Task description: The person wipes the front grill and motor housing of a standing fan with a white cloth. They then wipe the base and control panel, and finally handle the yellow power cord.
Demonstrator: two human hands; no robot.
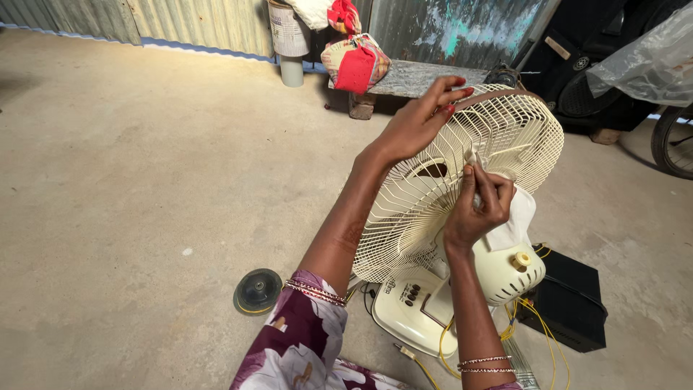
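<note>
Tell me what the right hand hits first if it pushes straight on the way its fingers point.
Most likely the cream fan grille: the right hand already has its fingertips at the wires, pressing a white cloth there.

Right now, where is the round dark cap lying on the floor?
In the head view, the round dark cap lies on the concrete floor, left of the cream table fan's base and just beyond the left arm's floral sleeve.

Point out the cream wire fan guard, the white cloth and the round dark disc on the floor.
Cream wire fan guard (404,217): head view, lower-left wires.
White cloth (516,220): head view, fold hanging below right hand.
Round dark disc (258,290): head view, its centre.
</note>
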